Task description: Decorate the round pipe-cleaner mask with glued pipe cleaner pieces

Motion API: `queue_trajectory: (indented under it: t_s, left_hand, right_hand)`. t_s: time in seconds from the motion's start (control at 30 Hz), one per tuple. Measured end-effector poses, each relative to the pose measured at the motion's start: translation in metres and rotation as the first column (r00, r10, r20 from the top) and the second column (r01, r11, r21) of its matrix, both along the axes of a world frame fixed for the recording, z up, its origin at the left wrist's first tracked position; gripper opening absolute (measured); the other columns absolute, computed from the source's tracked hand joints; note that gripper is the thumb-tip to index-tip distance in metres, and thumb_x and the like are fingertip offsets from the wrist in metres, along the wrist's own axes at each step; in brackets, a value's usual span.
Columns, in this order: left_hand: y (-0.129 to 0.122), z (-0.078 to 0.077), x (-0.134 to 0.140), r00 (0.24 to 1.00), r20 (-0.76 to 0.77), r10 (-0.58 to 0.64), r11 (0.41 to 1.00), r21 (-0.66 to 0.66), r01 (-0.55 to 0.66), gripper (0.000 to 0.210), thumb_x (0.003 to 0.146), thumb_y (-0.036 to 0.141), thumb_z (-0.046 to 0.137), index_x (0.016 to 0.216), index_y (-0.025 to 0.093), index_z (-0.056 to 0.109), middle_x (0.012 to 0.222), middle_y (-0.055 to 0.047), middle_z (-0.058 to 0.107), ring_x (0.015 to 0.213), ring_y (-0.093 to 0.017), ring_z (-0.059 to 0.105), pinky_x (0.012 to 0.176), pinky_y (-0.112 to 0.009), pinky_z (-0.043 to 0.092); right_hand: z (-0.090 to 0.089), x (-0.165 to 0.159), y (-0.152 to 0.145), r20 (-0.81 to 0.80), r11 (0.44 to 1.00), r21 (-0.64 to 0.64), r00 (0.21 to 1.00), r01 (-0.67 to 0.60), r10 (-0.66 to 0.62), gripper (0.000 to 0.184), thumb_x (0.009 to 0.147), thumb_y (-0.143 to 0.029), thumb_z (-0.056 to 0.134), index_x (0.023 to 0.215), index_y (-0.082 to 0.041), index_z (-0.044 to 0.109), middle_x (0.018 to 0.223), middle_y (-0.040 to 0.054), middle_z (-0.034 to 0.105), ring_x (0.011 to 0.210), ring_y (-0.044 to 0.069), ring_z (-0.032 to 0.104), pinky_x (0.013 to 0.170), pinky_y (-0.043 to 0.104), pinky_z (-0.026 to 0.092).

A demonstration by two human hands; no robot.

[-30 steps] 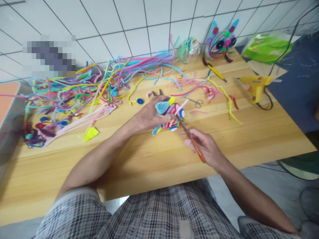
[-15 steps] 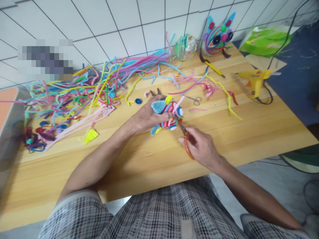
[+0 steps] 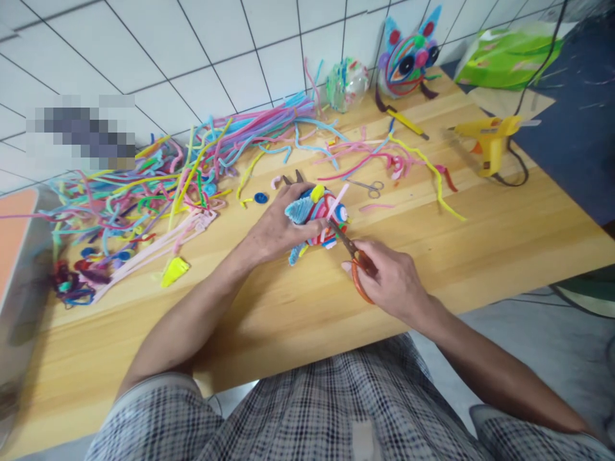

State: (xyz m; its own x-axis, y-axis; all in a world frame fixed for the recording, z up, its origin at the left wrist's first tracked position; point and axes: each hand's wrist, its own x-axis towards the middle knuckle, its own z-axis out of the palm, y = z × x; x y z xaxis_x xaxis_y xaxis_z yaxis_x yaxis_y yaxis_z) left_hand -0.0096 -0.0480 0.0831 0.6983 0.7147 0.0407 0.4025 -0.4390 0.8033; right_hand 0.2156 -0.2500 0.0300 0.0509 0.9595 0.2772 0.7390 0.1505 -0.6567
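Orange-handled scissors (image 3: 350, 246) had shifted, right hand (image 3: 396, 275) clasped round them.
Left hand (image 3: 276, 227) clamped one striped pipe-cleaner figure (image 3: 317, 211) above the wooden table (image 3: 471, 256), before white tiles (image 3: 273, 38) (plus one glue gun (image 3: 491, 147), one pair of metal scissors (image 3: 368, 188)).

The left hand (image 3: 281, 221) covers part of the striped figure (image 3: 320, 208)! Pixels mask a dark shape (image 3: 79, 131), and the left edge slices straight through an orange panel (image 3: 16, 240).
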Motion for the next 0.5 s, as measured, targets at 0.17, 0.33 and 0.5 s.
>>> queue_trajectory:
  t_s: [0.17,0.33,0.5]
  left_hand:
    - [0.0005,-0.0012,0.0011,1.0,-0.003,0.026,0.999,-0.028,-0.026,0.088,0.093,0.075,0.099,0.159,0.025,0.072,0.164,-0.018,0.075,0.156,-0.042,0.072,0.142,-0.063,0.055]
    - [0.0015,-0.0025,0.0008,0.999,0.001,0.035,0.998,-0.047,-0.035,0.088,0.092,0.077,0.099,0.159,0.026,0.073,0.16,-0.016,0.077,0.145,-0.04,0.076,0.136,-0.06,0.062]
    - [0.0024,-0.0063,0.0003,0.999,0.008,0.041,0.998,-0.053,-0.041,0.09,0.091,0.079,0.1,0.159,0.026,0.073,0.161,-0.018,0.076,0.148,-0.042,0.074,0.136,-0.062,0.06]
  right_hand:
    - [-0.0037,-0.0025,0.0031,-0.059,1.0,0.001,0.998,-0.025,0.025,0.02,0.117,-0.041,0.078,0.127,-0.025,0.083,0.094,0.0041,0.085,0.08,0.022,0.073,0.077,0.033,0.056]
    - [-0.0049,-0.0063,0.006,-0.139,1.0,-0.021,0.99,-0.021,0.018,0.016,0.116,-0.041,0.078,0.12,-0.026,0.083,0.088,0.0016,0.08,0.075,0.02,0.067,0.075,0.034,0.054]
    - [-0.0005,-0.0083,0.0087,-0.209,0.998,-0.055,0.978,-0.019,0.007,0.03,0.12,-0.055,0.077,0.108,-0.028,0.08,0.082,-0.0005,0.073,0.069,0.018,0.057,0.072,0.034,0.049]
